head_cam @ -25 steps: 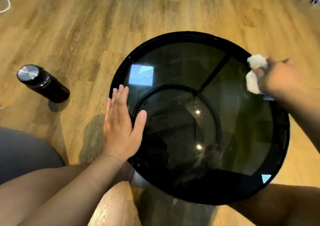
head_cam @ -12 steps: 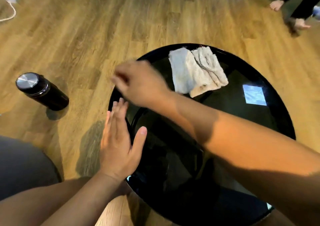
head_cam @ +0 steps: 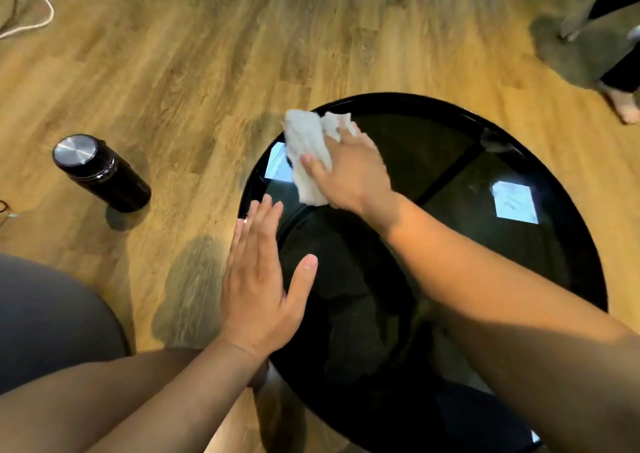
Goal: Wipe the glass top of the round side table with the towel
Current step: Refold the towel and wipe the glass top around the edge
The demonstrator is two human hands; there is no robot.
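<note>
Head view shows my right hand (head_cam: 349, 172) pressing the bunched towel (head_cam: 306, 154) at the table's (head_cam: 585, 244) far-left rim, left hand (head_cam: 258, 286) flat and spread, bracing the near-left edge; I'd sweep overlapping strokes with steady pressure.

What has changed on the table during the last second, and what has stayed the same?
The right hand carried the towel from the table's right edge across the glass to the far-left edge, where it now presses the towel down. Half a second ago the towel lay loose at the far side, the hand beside it. The left hand stayed flat on the left rim; the bottle stayed on the floor.
</note>
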